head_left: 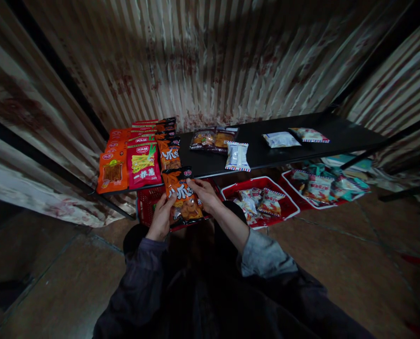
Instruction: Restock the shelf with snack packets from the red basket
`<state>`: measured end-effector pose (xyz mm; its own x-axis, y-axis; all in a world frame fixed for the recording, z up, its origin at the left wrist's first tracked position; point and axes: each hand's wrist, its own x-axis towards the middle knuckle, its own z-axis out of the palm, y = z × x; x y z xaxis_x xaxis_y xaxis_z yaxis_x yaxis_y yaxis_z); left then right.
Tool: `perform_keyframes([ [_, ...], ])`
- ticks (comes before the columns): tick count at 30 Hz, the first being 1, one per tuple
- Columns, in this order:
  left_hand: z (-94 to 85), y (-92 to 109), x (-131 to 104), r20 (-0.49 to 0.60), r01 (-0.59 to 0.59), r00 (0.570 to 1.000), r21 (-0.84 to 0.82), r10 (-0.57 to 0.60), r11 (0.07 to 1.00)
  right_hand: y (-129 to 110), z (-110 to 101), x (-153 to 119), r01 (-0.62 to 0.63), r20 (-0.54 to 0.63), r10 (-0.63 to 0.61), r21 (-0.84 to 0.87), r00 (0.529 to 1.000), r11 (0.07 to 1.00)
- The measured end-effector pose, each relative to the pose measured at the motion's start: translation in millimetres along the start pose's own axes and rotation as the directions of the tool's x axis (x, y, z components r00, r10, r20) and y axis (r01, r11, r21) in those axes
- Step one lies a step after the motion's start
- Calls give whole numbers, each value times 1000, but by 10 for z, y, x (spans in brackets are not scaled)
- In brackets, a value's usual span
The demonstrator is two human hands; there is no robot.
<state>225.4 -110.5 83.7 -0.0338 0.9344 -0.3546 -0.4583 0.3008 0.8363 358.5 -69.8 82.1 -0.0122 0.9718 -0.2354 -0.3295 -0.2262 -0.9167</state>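
Note:
Between both my hands is an orange and black snack bag (185, 197), held in front of the shelf's edge and above a red basket. My left hand (160, 219) grips its lower left side, and my right hand (203, 194) has its fingers on the right side and upper face. Just behind it on the shelf lies a matching orange snack bag (170, 155). To the left are overlapping rows of pink snack packets (143, 165) and orange snack packets (113, 167). The basket (146, 207) below is partly hidden by the bag and my hands.
On the black shelf (255, 134) lie brown snack packs (213, 139), a white packet (237, 155) and two more small packets (281, 139) to the right. Red baskets (291, 209) with several small packets stand below. Black posts frame the shelf, with a patterned curtain (202, 61) behind.

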Motion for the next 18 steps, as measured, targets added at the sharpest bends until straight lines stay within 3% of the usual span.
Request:
perform_keyframes([
  [6,5,-29,-34,120,76,991,-110,-63,991,-18,18,74,-14,-104,25,111,994,994],
  [11,-14,-7,-136,119,136,985,-77,-126,988,-22,4,163,35,-170,-16,109,985,993],
  [18,-17,-135,-189,171,51,985,-122,-30,991,-70,-9,227,69,-244,-37,125,969,990],
])
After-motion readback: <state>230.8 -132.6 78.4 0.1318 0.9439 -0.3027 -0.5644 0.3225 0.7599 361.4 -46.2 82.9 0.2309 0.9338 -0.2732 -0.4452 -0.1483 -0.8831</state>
